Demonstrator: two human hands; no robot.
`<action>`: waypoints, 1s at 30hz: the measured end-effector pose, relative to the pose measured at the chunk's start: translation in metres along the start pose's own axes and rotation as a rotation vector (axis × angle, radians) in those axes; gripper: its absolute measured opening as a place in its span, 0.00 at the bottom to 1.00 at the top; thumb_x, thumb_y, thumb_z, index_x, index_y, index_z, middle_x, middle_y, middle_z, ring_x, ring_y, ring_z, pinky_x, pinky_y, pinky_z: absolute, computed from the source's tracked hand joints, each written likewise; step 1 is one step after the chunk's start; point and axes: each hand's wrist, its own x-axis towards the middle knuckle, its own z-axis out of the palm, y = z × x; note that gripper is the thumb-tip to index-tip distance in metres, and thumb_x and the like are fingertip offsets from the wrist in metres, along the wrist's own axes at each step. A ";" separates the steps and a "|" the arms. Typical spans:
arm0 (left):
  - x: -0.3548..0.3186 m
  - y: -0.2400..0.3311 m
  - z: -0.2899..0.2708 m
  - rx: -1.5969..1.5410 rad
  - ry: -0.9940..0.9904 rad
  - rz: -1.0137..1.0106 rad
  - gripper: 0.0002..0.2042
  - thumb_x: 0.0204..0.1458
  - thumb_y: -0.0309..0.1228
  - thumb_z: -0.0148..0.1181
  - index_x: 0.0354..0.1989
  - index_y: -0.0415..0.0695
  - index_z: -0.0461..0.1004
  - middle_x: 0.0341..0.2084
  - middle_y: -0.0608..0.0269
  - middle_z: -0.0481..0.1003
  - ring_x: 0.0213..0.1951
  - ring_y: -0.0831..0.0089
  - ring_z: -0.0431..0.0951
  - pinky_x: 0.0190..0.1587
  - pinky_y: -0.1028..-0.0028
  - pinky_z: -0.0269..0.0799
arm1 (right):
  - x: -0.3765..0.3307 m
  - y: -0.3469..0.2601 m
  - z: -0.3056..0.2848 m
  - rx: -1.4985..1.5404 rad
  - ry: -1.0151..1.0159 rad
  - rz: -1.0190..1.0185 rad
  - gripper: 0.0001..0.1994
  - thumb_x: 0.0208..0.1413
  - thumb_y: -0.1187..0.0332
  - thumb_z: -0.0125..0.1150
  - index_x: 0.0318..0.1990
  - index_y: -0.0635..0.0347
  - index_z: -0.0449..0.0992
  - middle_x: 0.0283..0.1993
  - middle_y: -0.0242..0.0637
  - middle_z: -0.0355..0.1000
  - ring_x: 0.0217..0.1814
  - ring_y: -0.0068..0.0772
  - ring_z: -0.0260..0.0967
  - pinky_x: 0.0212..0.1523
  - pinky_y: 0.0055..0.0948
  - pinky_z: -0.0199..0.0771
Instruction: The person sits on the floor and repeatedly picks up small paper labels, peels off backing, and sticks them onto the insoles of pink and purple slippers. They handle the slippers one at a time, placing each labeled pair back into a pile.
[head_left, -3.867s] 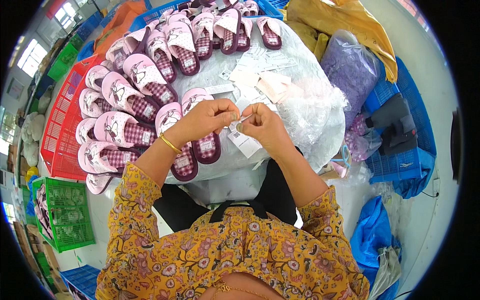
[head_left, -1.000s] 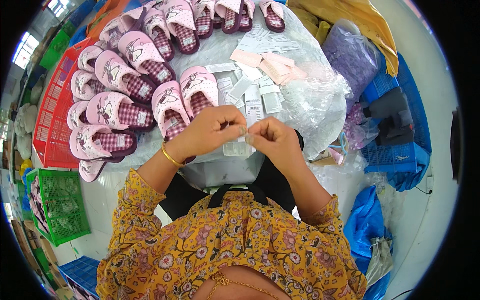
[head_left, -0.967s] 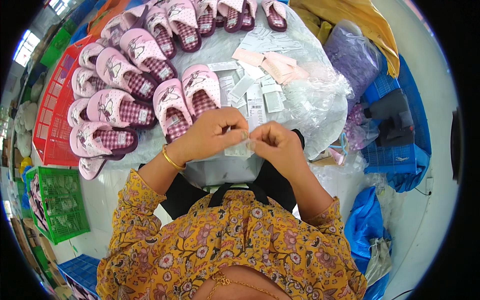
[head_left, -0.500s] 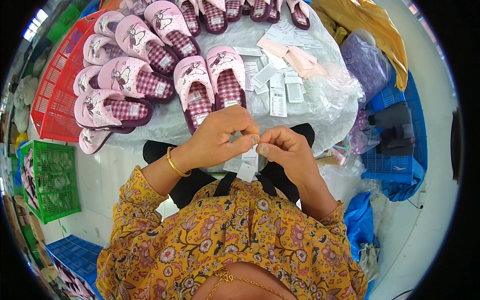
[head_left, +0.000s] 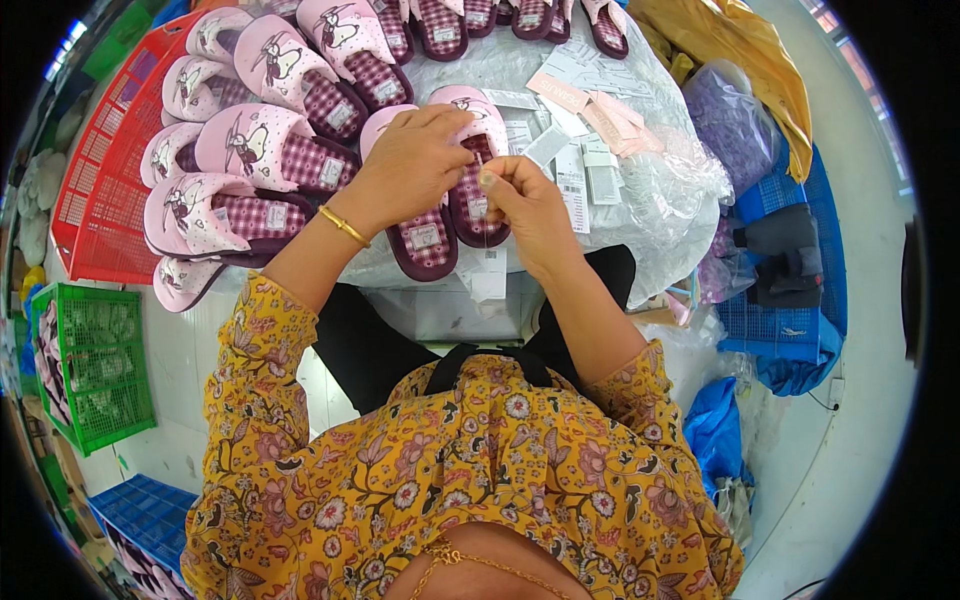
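Observation:
A pair of pink slippers with plum checked insoles lies at the table's near edge: the left slipper [head_left: 423, 243] and the right slipper [head_left: 468, 200]. My left hand [head_left: 410, 165] is closed over the pair, its fingers curled on the right slipper's pink upper near the opening. Part of the left slipper is hidden under it. My right hand [head_left: 525, 205] pinches a thin clear string just above the right slipper's insole. White paper tags [head_left: 488, 280] hang below the right slipper at the table edge, seemingly on that string.
Several matching slippers [head_left: 255, 145] stand left and along the back of the plastic-covered table [head_left: 665, 215]. Loose white tags [head_left: 573, 185] and pink cards [head_left: 610, 125] lie right. A red basket [head_left: 110, 190], green crate [head_left: 105, 360] and blue crate [head_left: 765, 330] flank the table.
Both hands have moved forward from the near table edge to the pair of slippers. My left hand has closed on the right slipper's upper; the tags have moved forward with my right hand.

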 end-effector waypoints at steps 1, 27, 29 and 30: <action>0.000 -0.004 0.004 0.034 -0.004 -0.011 0.06 0.50 0.31 0.60 0.34 0.46 0.81 0.53 0.60 0.73 0.54 0.59 0.72 0.58 0.60 0.64 | 0.004 0.004 0.003 -0.043 0.036 0.014 0.07 0.60 0.73 0.61 0.43 0.63 0.72 0.31 0.28 0.68 0.26 0.17 0.63 0.27 0.18 0.66; 0.001 -0.031 0.023 0.032 -0.150 -0.149 0.06 0.45 0.29 0.59 0.28 0.51 0.83 0.38 0.64 0.75 0.45 0.63 0.75 0.45 0.59 0.65 | 0.043 0.026 0.022 -0.911 0.219 -0.028 0.15 0.49 0.66 0.71 0.41 0.62 0.74 0.32 0.40 0.78 0.33 0.35 0.76 0.35 0.33 0.75; 0.000 -0.032 0.025 0.024 -0.151 -0.146 0.06 0.44 0.29 0.61 0.28 0.52 0.83 0.38 0.64 0.75 0.45 0.63 0.75 0.46 0.59 0.65 | 0.045 0.028 0.025 -0.925 0.257 -0.049 0.15 0.49 0.67 0.72 0.41 0.63 0.75 0.30 0.39 0.78 0.30 0.31 0.76 0.33 0.31 0.74; 0.001 -0.032 0.025 0.019 -0.151 -0.144 0.05 0.44 0.29 0.61 0.28 0.52 0.83 0.37 0.64 0.75 0.45 0.64 0.75 0.46 0.60 0.65 | 0.045 0.029 0.026 -0.923 0.273 -0.053 0.15 0.49 0.66 0.72 0.41 0.63 0.75 0.30 0.39 0.78 0.30 0.31 0.76 0.33 0.31 0.74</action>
